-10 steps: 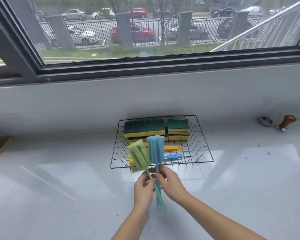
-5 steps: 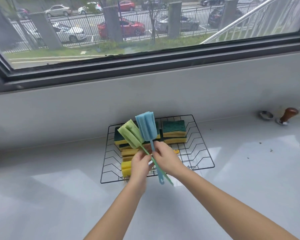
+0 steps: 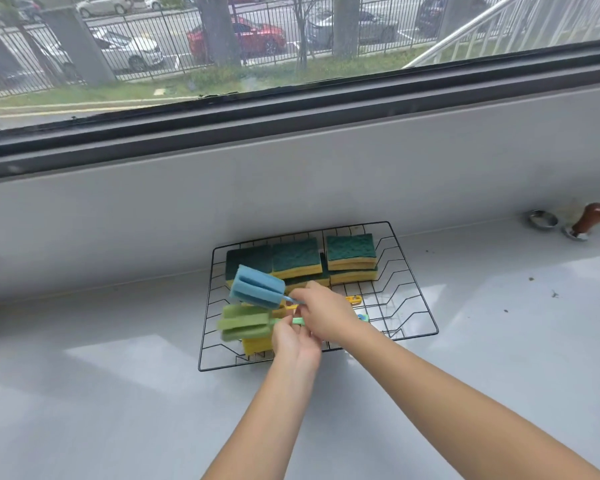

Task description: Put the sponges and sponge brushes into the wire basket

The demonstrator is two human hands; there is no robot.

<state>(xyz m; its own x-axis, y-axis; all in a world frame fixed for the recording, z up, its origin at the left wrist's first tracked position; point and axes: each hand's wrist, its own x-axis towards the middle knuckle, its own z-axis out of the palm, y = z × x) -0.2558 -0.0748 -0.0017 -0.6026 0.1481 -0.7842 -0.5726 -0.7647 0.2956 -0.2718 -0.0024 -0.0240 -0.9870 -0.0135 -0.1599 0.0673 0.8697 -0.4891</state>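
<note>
A person's two bare hands meet over the front left part of a black wire basket [image 3: 417,282] on a pale grey countertop [image 3: 118,393] below a window. The right hand [image 3: 321,315] has its fingers closed around the thin handle of a blue sponge brush [image 3: 257,286], whose ribbed foam head juts from the fingertips toward ten o'clock and hangs above the basket's left side. The left hand [image 3: 297,341], just below it, pinches the handle of a green sponge brush [image 3: 245,326] between thumb and fingers; that foam head points toward nine o'clock, level with the basket's left rim and just under the blue one. Both handles run back beneath the right palm, so their far ends cannot be made out, apart from a small blue loop showing at three o'clock of the right hand. Under the green head lies a yellow sponge brush [image 3: 257,345] on the wire floor, with an orange handle end beyond the right knuckles. Green-topped yellow sponges [image 3: 351,252] are stacked along the basket's far side, at twelve o'clock of the hands. At the counter's far right stand a small metal cup [image 3: 540,219] and a wooden-handled tamper [image 3: 590,221].
</note>
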